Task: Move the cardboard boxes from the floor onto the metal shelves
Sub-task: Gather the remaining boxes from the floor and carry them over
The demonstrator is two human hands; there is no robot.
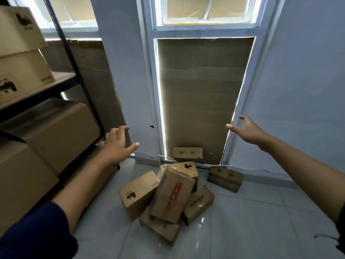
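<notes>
Below, 7 cardboard boxes (173,193) on floor — left hand (117,144) & right hand (248,132) grip spread, holding nothing.

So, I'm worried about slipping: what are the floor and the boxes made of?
Floor: seemingly glazed tile, pale and glossy, with grout lines and window glare. Boxes: brown matte cardboard, with printed marks and tape.

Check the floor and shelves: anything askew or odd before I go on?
The boxes on the floor lie in a jumbled heap, tilted and leaning on each other, not stacked. Two more sit apart by the wall: one against the covered door, one to the right. Shelf boxes look squarely placed. Both hands, left and right, hold nothing.
</notes>
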